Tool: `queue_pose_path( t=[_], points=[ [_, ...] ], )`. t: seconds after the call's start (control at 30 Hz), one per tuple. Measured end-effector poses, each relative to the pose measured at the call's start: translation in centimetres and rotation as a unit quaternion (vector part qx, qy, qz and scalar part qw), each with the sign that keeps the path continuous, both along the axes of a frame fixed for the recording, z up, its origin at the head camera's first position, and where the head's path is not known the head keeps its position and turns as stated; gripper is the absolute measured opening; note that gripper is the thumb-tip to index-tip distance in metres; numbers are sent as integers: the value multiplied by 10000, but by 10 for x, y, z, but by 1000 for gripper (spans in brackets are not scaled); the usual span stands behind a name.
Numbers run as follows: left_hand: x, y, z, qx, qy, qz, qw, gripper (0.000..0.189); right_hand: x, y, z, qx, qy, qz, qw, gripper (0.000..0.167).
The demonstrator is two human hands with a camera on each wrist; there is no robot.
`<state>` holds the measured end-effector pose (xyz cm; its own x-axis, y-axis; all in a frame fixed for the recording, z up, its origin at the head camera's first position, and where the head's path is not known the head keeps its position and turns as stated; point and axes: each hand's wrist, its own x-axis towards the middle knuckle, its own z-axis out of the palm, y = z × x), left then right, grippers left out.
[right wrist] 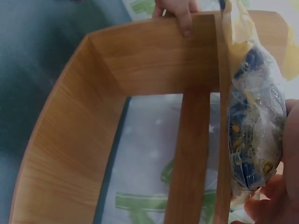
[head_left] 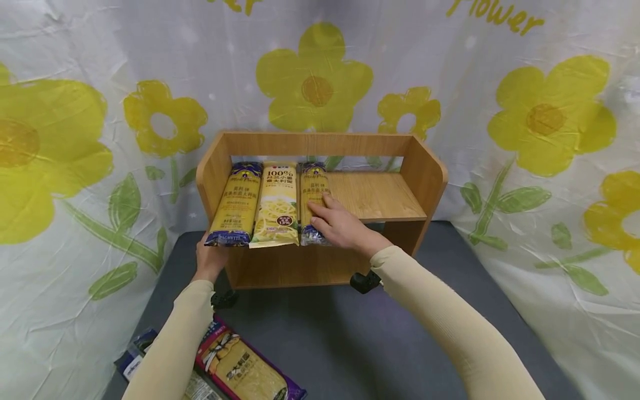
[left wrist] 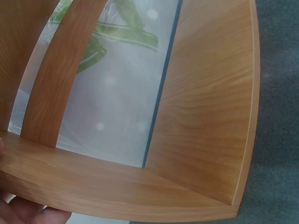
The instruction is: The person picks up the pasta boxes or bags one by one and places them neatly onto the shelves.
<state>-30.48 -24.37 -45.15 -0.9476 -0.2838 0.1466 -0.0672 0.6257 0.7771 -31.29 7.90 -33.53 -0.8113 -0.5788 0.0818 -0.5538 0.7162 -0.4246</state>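
The left hand (head_left: 210, 258) grips the left side panel of a wooden shelf unit (head_left: 432, 172), its thumb inside and fingers outside. In the left wrist view, only its fingers (left wrist: 35, 212) show at the panel's outer side. My right hand (head_left: 345, 225) rests on the right-hand spaghetti pack (head_left: 312, 191), fingertips on its upper face and other fingers along its right side. Beside it on the upper shelf lie a cream pasta pack (head_left: 277, 205) and a yellow-and-blue spaghetti pack (head_left: 236, 205). The right wrist view shows the right-hand pack's crinkled blue end, close up.
A purple-edged pasta pack (head_left: 245, 364) lies on the dark table (head_left: 350, 339) at the front left. Another pack (head_left: 132, 361) there is partly hidden by the left sleeve. Behind the shelf unit hangs a flower-printed curtain (head_left: 225, 72).
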Motion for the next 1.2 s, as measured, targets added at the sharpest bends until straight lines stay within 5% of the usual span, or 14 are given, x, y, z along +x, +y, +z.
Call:
queue_pose_path(
  t=[0.3, 0.53, 0.7, 1.0, 1.2],
  points=[
    [3, -7, -6, -17, 91, -14, 10000, 50, 19, 20, -6, -520, -91, -331, 9981, 57],
    [3, -10, -2, 77, -98, -8, 9999, 53, 47, 61, -20, -1196, 812, -562, 9879, 44],
    [1, -13, 2, 180, -97, 2, 9998, 54, 63, 87, -57, -1390, 1131, -865, 9800, 31],
    [0, -10, 6, 183, -143, 4, 9997, 47, 86, 85, -141, -1209, 165, -925, 9882, 32],
    [0, -7, 6, 110, -54, 32, 9999, 47, 98, 51, -173, -1434, -494, -450, 9874, 42]
  ],
)
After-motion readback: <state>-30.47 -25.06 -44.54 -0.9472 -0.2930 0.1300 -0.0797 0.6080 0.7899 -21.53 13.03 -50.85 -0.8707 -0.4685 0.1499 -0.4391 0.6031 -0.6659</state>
